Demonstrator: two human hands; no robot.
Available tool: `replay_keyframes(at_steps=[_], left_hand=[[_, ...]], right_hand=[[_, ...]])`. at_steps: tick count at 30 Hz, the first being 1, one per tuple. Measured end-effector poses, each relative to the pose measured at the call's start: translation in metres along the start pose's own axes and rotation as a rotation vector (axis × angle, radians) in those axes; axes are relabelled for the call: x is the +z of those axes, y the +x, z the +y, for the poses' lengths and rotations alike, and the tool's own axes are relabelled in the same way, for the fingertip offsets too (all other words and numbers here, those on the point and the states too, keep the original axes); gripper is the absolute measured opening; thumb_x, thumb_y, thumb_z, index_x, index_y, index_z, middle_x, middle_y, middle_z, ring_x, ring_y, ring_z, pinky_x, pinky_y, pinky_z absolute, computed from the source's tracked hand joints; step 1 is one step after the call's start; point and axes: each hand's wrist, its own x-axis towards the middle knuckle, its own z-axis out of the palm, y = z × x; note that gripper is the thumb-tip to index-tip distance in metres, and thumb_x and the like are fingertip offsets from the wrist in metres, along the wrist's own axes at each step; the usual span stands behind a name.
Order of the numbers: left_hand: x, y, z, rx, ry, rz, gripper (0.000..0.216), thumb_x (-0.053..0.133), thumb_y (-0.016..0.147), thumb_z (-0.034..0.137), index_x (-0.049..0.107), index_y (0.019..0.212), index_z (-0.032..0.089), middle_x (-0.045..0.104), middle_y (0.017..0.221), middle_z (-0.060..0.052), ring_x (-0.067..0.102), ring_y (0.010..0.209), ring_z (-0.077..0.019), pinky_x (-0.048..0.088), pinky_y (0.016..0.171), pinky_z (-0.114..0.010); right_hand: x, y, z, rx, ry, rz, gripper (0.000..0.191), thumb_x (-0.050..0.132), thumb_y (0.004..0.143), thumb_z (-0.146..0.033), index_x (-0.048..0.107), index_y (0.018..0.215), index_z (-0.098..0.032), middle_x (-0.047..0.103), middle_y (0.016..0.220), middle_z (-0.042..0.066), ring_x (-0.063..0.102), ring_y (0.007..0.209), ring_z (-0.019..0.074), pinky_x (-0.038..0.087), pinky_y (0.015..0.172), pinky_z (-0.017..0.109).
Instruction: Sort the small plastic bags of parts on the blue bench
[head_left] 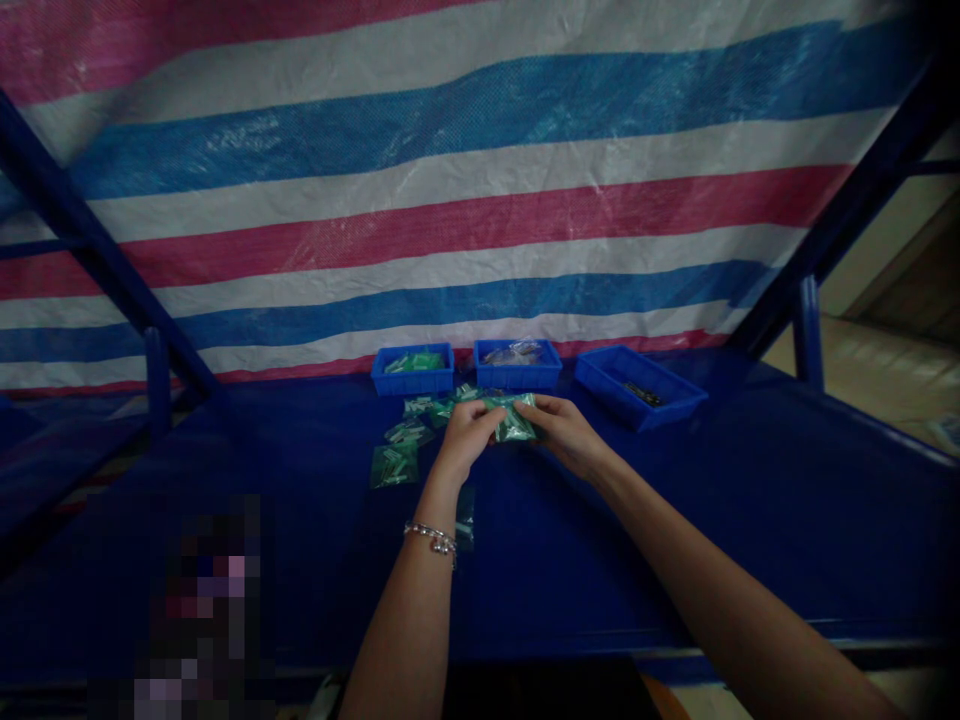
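A small green-tinted plastic bag (515, 420) is held up above the blue table, pinched at both sides. My left hand (471, 432) grips its left edge, and my right hand (564, 430) grips its upper right corner. What lies inside this bag is too blurred to name. Left of my left hand, a bag with small pale strips (394, 466) lies flat on the table. More such bags (411, 432) lie in a loose pile behind it. Partly hidden by my left forearm is another clear bag (465, 518).
Along the back stand a blue bin with green bags (412, 383), a blue bin with clear bags (517, 377) and a tilted blue bin with dark pieces (637, 405). Behind them hangs a striped tarp (450, 220). Blue frame posts (808, 335) rise at both sides.
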Motion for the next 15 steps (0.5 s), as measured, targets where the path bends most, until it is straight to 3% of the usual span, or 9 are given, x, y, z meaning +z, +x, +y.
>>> replay_keyframes(at_steps=[15], left_hand=[[-0.0012,-0.0039,0.0023,0.065,0.058,0.058,0.027,0.056,0.063,0.031,0.04,0.048,0.016,0.033,0.045,0.005,0.03,0.044,-0.0057,0.02,0.043,-0.022]], right_hand=[[-0.0013,0.0017,0.0028,0.018,0.0,-0.054,0.028,0.071,0.062,-0.038,0.068,0.08,-0.016,0.065,0.068,0.003,0.054,0.06,0.0121,0.038,0.056,0.025]])
